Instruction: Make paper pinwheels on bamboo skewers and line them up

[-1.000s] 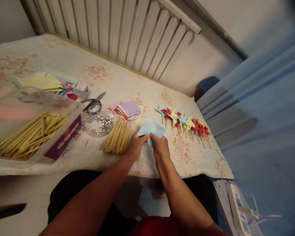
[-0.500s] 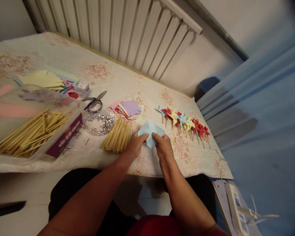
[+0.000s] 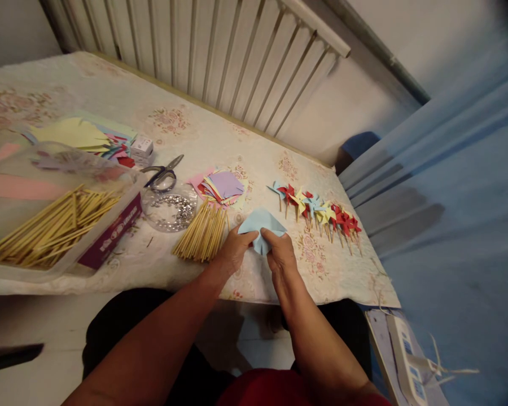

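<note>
A table (image 3: 254, 152) covered by a pale floral cloth is seen from above, set against a white slatted radiator (image 3: 220, 56). At the left end a clear plastic box (image 3: 122, 186) is placed, filled with loose wooden sticks (image 3: 51, 228). Behind the box, a stack of coloured paper sheets (image 3: 74, 135) is laid flat, with a small white carton (image 3: 142, 146) just beside it. Along the right part of the table a row of finished paper pinwheels (image 3: 317, 211), red, yellow and blue, is laid out on their sticks. A bundle of sticks (image 3: 201, 234) is laid on the cloth near the front edge, just left of the hands. Behind that bundle a small pile of cut paper squares (image 3: 222, 187) is fanned out. A round clear dish of shiny beads (image 3: 171, 208) is set between the box and the bundle, and scissors (image 3: 163, 176) are touching its far rim.

A light blue paper square (image 3: 260, 225) is held just above the cloth near the front edge, between the stick bundle and the pinwheels, partly folded. Its near corner is pinched by the left hand (image 3: 233, 251) between thumb and fingertips, other fingers curled. The same corner is pinched from the other side by the right hand (image 3: 281, 254), fingers pressed together.
</note>
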The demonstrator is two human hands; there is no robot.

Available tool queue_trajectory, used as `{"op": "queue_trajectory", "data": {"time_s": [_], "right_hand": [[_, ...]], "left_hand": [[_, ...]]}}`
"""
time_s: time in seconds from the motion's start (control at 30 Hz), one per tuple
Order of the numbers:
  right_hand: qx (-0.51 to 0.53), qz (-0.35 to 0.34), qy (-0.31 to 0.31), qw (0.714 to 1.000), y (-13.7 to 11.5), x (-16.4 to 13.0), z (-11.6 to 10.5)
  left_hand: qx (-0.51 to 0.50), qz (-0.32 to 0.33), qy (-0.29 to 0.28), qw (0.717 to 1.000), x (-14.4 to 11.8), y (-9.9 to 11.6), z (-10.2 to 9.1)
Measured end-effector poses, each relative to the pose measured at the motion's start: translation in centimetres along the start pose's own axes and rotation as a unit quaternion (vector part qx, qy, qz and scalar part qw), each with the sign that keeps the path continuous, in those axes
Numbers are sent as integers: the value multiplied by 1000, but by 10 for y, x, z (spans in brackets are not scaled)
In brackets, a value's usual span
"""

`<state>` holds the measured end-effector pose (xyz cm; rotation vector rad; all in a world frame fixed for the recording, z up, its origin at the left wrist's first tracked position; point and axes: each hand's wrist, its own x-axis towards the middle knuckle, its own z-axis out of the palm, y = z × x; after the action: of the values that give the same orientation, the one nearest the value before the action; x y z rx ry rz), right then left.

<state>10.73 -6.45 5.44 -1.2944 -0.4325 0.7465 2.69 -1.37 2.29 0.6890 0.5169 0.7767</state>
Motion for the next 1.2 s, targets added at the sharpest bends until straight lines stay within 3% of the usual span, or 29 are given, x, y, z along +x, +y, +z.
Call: {"op": "queue_trajectory", "data": {"time_s": [0.17,0.37,0.5,0.63,0.8,0.93,1.07,1.2], "right_hand": [[14,0,-5,1000,2,-1,5],[-12,9,-15,1000,-1,-5,0],[-73,-79,11,994,0,-11,-18],[-182,-198,52,962,3,-21,-35],[-306,-258,-27,916,1,-29,-40],[-348,-278,-73,892,-4,-28,-38],[-354,-268,-81,892,-3,-24,-36],[-312,-224,-68,921,-1,-25,-31]], "left_hand": [[-36,24,-32,999,1,-3,2],[-42,2,-4,999,6,-4,-2],[-65,15,5,998,8,0,-2],[-69,10,18,997,5,7,2],[-104,-8,-10,995,1,13,4],[-114,-4,-22,993,2,11,2],[-96,-14,-27,995,2,12,3],[-85,-8,-37,996,-1,14,4]]}}
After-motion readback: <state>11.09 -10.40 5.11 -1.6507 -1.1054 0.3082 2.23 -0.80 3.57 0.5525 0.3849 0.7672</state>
